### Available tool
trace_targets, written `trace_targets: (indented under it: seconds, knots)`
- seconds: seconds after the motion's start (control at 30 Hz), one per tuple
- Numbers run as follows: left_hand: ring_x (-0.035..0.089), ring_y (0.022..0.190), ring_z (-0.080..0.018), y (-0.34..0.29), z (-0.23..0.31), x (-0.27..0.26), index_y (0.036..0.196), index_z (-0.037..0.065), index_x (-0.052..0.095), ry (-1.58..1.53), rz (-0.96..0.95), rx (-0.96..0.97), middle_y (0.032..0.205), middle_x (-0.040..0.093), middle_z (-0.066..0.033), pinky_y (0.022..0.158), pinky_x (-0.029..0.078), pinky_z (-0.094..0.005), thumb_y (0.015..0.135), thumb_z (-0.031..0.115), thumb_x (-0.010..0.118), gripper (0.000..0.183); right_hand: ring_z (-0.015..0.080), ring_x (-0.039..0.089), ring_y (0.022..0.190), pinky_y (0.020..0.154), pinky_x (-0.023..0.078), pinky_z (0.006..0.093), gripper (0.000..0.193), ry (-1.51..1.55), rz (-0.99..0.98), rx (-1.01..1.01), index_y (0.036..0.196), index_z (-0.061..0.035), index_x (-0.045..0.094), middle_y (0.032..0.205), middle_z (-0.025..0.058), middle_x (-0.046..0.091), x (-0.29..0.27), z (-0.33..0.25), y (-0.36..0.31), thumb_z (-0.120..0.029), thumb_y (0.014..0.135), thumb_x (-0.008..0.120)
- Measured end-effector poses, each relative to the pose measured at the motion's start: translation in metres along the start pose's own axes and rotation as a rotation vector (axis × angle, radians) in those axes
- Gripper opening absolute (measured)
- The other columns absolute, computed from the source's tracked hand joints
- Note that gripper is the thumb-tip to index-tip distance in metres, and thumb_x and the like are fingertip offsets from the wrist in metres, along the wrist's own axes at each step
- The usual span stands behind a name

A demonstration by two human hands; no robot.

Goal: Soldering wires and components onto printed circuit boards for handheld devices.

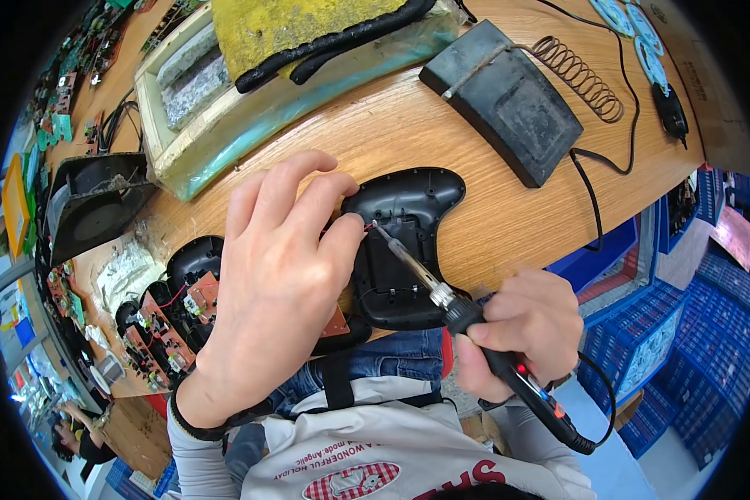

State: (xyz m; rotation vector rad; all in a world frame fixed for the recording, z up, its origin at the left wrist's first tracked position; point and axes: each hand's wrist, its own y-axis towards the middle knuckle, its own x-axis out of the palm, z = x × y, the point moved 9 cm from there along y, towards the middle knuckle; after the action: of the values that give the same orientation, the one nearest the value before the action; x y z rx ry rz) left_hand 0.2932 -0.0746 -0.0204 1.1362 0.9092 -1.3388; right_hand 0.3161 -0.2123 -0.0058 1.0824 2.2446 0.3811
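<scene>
My right hand (532, 327) is wrapped round the black handle of a soldering iron (421, 271), which has a small red light lit on it. The iron's tip points up and left into a black game controller shell half (429, 187), inner side up on the table. My left hand (275, 254) is over the shell's left edge, its thumb and a finger pinching a thin red wire (367, 226) close to the tip. Whether tip and wire touch is too small to tell. Part of an orange-brown circuit board (335, 323) shows below my left hand.
More black shells with orange-brown boards (160, 329) lie at the left. Beyond them stand a dark fan-like box (100, 204) and a wooden-framed box (187, 162) under a yellow cloth (300, 33). A black soldering iron stand (508, 100) with a coil holder (579, 79) is at the far right.
</scene>
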Motion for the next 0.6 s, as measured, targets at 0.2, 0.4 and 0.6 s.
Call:
trace_targets:
  seconds: [0.2,0.4,0.6]
  knots:
    - [0.054,0.105,-0.0289,0.003,0.004,-0.002,0.078,0.001,0.061,-0.015,0.003,0.011,0.1,0.06,-0.0078,0.087,0.04,-0.0409,0.065,0.004,0.07,0.016,0.0164,0.041,0.037,0.037,0.026,0.0266,0.019,-0.021,0.112,-0.014,0.067,-0.0029,0.057,0.051,0.0032,0.045,-0.021,-0.004,-0.014,-0.002,0.052,0.069]
    - [0.054,0.105,-0.0285,0.001,-0.002,0.003,0.078,0.001,0.061,-0.006,-0.009,-0.003,0.099,0.06,-0.0075,0.087,0.04,-0.0409,0.066,0.004,0.07,0.016,0.0148,0.037,0.034,0.036,0.023,0.0269,0.016,0.026,0.251,-0.082,0.066,-0.001,0.055,0.047,0.0037,0.043,-0.025,0.003,-0.031,-0.004,0.057,0.068]
    - [0.054,0.105,-0.0284,0.003,0.003,0.0,0.078,0.001,0.061,-0.003,-0.008,0.006,0.1,0.06,-0.0074,0.087,0.04,-0.0412,0.066,0.005,0.07,0.015,0.0187,0.05,0.055,0.045,0.033,0.027,0.045,0.006,0.28,0.0,0.091,-0.0077,0.07,0.07,0.0099,0.055,-0.033,0.012,-0.046,-0.041,0.063,0.079]
